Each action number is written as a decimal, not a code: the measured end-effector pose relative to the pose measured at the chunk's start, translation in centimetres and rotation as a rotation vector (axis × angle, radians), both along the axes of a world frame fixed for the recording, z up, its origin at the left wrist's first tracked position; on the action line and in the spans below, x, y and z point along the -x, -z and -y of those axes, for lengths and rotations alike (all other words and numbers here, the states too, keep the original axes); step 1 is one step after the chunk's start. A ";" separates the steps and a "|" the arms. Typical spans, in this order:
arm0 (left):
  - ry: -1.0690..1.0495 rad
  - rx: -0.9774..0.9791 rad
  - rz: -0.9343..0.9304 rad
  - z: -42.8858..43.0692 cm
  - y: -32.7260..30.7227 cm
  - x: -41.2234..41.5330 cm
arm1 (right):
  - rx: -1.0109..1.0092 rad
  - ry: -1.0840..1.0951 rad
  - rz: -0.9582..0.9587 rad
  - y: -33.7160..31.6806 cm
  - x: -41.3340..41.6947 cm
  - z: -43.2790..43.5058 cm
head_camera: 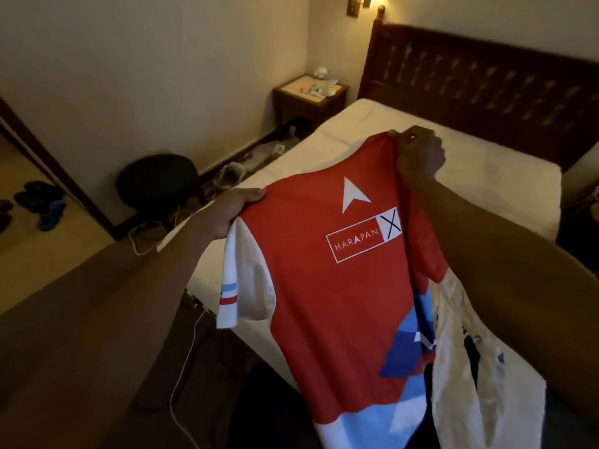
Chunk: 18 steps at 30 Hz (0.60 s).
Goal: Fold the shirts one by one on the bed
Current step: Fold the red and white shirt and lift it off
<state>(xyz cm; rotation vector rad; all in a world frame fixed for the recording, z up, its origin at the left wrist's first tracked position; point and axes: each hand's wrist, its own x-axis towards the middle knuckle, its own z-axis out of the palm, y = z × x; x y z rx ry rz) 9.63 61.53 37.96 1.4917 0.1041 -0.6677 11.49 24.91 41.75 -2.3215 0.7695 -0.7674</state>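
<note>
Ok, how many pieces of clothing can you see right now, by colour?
Red shirt, held up by the left hand and the right hand: 1
Cream garment, hanging below the right forearm: 1
Total: 2
A dark patch behind the cream one is too unclear to count.

Visible body parts comprise two bare forearms and two bare hands, left hand (233,212) and right hand (418,153).
</note>
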 end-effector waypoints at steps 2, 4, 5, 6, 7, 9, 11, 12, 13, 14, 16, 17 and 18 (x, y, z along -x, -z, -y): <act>-0.037 -0.058 -0.041 -1.5 5.1 -2.5 | 0.022 -0.052 -0.082 5.2 -4.3 -1.9; -0.056 -0.097 -0.078 -3.1 10.2 -5.9 | 0.025 -0.092 -0.160 10.3 -9.0 -3.8; -0.064 -0.119 -0.097 -4.0 12.9 -7.8 | 0.026 -0.119 -0.196 12.8 -11.5 -4.8; -0.072 -0.156 -0.110 -5.0 15.6 -9.9 | 0.027 -0.150 -0.225 15.2 -14.3 -5.8; -0.078 -0.191 -0.120 -6.1 18.3 -12.1 | 0.028 -0.175 -0.254 17.5 -17.0 -7.0; -0.097 -0.245 -0.129 -8.2 23.7 -16.7 | 0.038 -0.218 -0.298 22.0 -22.6 -9.2; -0.136 -0.282 -0.144 -10.0 28.4 -21.4 | 0.049 -0.260 -0.330 26.4 -28.4 -11.6; -0.171 -0.297 -0.140 -10.7 30.4 -23.7 | 0.058 -0.283 -0.344 28.4 -31.2 -12.8; -0.209 -0.323 -0.129 -11.4 32.4 -26.0 | 0.071 -0.308 -0.353 30.5 -34.0 -14.1; -0.249 -0.353 -0.116 -12.1 34.2 -28.3 | 0.084 -0.334 -0.361 32.5 -36.5 -15.3; -0.327 -0.413 -0.084 -13.4 37.8 -32.7 | 0.116 -0.393 -0.364 36.4 -41.3 -17.5; -0.354 -0.442 -0.073 -14.1 39.6 -34.6 | 0.132 -0.422 -0.367 38.4 -43.4 -18.4; -0.371 -0.474 -0.063 -14.8 41.3 -36.3 | 0.151 -0.448 -0.376 40.2 -45.3 -19.1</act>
